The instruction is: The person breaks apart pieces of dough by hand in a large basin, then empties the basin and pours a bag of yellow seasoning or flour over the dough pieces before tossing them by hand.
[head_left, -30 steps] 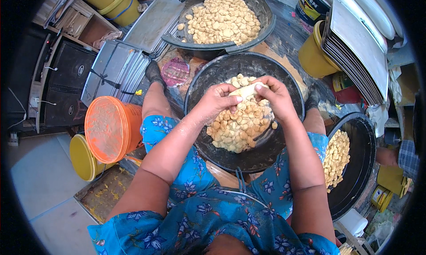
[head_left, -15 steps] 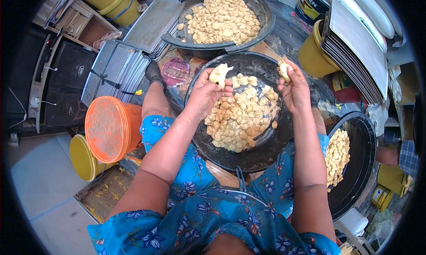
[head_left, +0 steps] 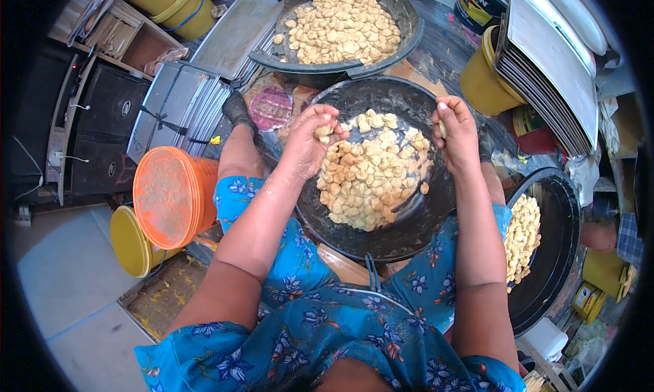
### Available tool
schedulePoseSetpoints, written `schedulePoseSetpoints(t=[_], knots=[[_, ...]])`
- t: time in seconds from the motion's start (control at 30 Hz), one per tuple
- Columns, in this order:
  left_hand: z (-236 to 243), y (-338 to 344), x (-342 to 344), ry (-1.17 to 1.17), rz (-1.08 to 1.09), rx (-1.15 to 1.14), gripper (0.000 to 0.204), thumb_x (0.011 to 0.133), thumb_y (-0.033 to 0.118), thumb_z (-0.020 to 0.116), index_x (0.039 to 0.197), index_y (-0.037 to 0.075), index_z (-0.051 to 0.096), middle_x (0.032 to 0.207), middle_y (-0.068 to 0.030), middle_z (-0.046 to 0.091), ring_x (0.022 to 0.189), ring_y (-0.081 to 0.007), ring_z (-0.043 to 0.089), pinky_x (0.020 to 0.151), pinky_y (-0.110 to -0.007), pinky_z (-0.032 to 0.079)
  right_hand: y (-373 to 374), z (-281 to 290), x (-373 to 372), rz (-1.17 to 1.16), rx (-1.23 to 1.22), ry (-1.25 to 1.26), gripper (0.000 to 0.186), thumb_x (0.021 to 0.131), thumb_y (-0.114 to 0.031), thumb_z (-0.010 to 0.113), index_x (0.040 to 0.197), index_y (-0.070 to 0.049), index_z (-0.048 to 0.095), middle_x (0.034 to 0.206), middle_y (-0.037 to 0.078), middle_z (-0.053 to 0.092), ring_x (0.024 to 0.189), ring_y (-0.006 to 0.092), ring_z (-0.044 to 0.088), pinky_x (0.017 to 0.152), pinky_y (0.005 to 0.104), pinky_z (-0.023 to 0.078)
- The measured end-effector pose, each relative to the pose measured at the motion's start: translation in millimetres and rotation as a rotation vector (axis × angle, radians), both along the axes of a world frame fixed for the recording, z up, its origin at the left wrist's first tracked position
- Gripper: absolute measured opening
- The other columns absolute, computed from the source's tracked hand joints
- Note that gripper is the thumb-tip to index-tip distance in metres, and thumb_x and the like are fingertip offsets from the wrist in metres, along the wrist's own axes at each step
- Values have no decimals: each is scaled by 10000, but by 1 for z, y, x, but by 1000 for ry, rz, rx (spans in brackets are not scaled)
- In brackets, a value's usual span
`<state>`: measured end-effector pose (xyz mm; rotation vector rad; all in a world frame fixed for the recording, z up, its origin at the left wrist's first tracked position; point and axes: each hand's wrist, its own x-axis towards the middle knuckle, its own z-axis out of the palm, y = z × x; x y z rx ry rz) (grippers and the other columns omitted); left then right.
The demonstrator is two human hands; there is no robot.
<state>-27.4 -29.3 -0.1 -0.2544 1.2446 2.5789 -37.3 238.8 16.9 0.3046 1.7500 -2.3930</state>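
Our left grip [head_left: 308,140] is curled closed around a small, pale-yellow lump of dough [head_left: 323,131], over the left side of the round, black plastic basin [head_left: 417,100]; our right grip [head_left: 459,129] pinches a pale dough bit [head_left: 443,129], mostly hidden by the fingers, over its right side. Inside the basin we have a heap of small, flattened tan dough pieces [head_left: 368,181]. Beyond it sits a dark-grey plastic tub [head_left: 300,67]; to its left, a round orange plastic bucket [head_left: 174,198].
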Motion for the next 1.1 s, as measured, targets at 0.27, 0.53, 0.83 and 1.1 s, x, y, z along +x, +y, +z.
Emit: schedulePoseSetpoints(t=[0.27, 0.53, 0.83, 1.1], knots=[[-2, -3, 1, -115, -184, -408, 210, 873, 190, 541, 933, -4, 594, 666, -31, 487, 726, -144, 536, 678, -264, 448, -4, -5, 5, 450, 98, 25, 356, 863, -301, 566, 1107, -43, 549, 1050, 87, 587, 954, 156, 535, 878, 293, 393], [-73, -12, 6, 201, -849, -1230, 414, 775, 348, 636, 1029, 21, 629, 1037, -155, 621, 1001, -282, 567, 874, -346, 415, 61, -145, -28, 259, 970, -160, 363, 763, -250, 650, 1030, -10, 600, 982, 135, 619, 884, 206, 580, 744, 324, 460], [-55, -28, 7, 367, -886, -1434, 453, 800, 350, 586, 1102, 13, 572, 1082, -206, 571, 1009, -352, 537, 862, -392, 427, 61, -326, -23, -295, 847, -703, 567, 707, -292, 685, 1179, -58, 473, 1161, 195, 535, 999, 297, 558, 851, 380, 437], [-70, -14, -1, 357, -1005, -1374, 465, 817, 311, 575, 1154, -3, 515, 1100, -217, 548, 1024, -370, 519, 881, -401, 416, -12, -315, -70, 107, 357, -304, 535, 702, -73, 668, 1185, -91, 439, 1025, 91, 551, 914, 193, 555, 756, 321, 457]])
